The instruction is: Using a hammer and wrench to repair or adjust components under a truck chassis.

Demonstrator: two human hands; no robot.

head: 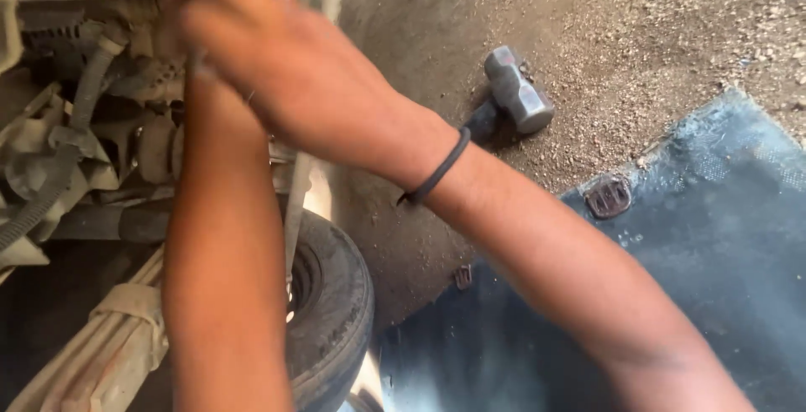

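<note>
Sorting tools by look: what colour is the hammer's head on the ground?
Dull silver-grey metal; the hammer lies on the dirt, seen in the head view.

The right hand point(277, 59) is motion-blurred, its fingers curled out of sight, so what it grips cannot be told; the left hand point(180, 9) lies mostly hidden behind it, with only the forearm clear; the sledgehammer point(516, 89) shows its steel head, but most of its handle is covered by the right wrist; the tyre point(336, 311) is cut off by the bottom edge; the dusty engine parts point(75, 126) run off the left and top edges.
</note>
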